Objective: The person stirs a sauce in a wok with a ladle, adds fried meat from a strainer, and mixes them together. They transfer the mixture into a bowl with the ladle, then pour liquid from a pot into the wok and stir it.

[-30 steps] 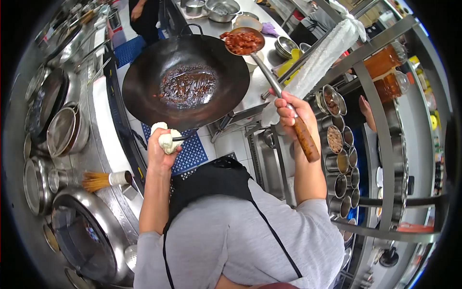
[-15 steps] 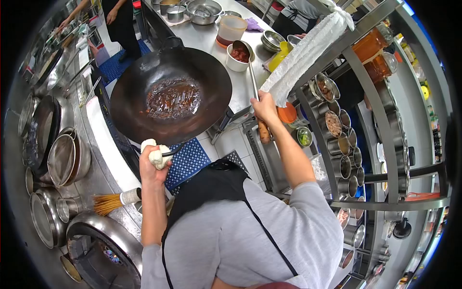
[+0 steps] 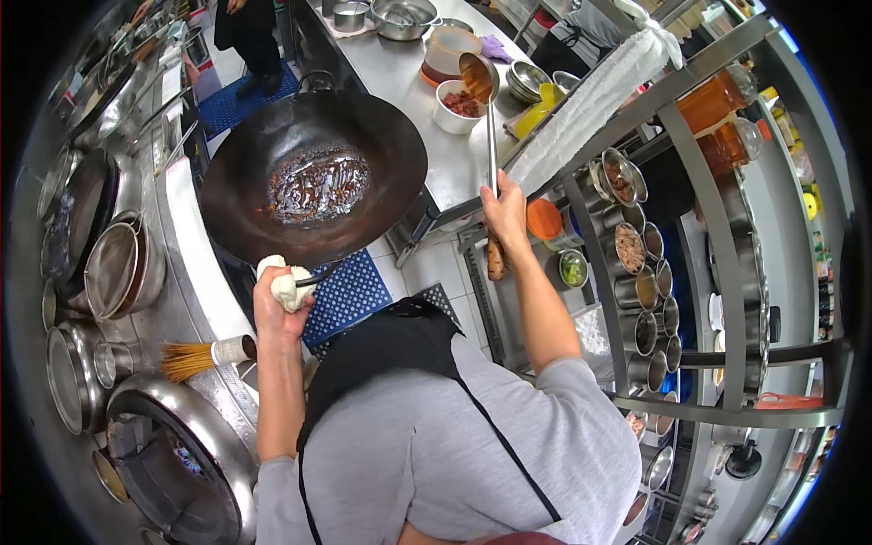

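Note:
My left hand (image 3: 280,316) is wrapped round the wok's handle through a bunched white cloth (image 3: 287,283). The dark wok (image 3: 386,150) is tilted, with glossy brown sauce (image 3: 318,186) and small bits in its bottom. In my right hand (image 3: 505,211) is a long-handled ladle (image 3: 480,80), its wooden end below my fist. Its bowl hangs just above the right rim of a white tub (image 3: 454,121), with reddish-brown liquid coating it. Dark red pieces (image 3: 461,104) fill the tub, which stands on the steel counter (image 3: 434,173).
A lit burner (image 3: 188,454) is at lower left, near a straw brush (image 3: 195,360) and a strainer (image 3: 113,272). A metal rack (image 3: 627,300) with several food containers runs along my right. A white towel (image 3: 581,113) hangs beside the counter. Another person (image 3: 247,41) stands beyond the wok.
The ladle has lifted from among the red pieces to above the tub's rim, its bowl now showing reddish-brown liquid. The wok has shifted slightly left in view, still in my left hand.

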Motion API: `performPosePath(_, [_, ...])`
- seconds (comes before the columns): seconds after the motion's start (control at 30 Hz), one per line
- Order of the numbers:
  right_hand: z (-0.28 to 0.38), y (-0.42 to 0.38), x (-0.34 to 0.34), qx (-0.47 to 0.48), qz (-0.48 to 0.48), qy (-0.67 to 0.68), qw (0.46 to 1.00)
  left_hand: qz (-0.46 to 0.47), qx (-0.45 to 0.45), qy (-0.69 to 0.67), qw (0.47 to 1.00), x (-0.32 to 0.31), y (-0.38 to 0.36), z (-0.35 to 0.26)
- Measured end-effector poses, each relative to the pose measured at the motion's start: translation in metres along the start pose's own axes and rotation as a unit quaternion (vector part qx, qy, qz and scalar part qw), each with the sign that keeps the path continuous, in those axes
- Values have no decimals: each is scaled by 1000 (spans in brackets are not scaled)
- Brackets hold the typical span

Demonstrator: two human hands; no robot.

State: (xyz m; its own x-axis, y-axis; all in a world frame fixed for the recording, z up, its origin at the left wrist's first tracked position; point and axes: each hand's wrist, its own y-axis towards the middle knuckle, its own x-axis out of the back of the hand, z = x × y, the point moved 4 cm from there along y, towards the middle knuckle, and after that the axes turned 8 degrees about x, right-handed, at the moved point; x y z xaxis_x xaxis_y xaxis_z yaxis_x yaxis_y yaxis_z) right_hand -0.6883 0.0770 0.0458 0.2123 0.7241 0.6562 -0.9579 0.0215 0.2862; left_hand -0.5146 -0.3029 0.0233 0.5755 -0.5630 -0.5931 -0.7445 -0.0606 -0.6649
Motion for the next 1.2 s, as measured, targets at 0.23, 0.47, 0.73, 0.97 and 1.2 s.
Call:
performPosePath(0.23, [5, -8, 0, -89, 8, 211, 973, -3, -8, -5, 1000, -5, -3, 4])
performPosePath(0.47, [-7, -8, 1, -194, 90, 633, 744, 43, -8, -34, 998, -5, 9, 4])
performPosePath(0.73, [96, -39, -4, -180, 301, 440, 827, 40, -23, -33, 998, -3, 2, 9])
performPosePath(0.97, [138, -15, -79, -91, 410, 267, 867, 2, -95, 43, 995, 8, -14, 6])
performPosePath(1.2, [167, -62, -64, 14, 507, 195, 840, -48, -93, 16, 994, 19, -24, 2])
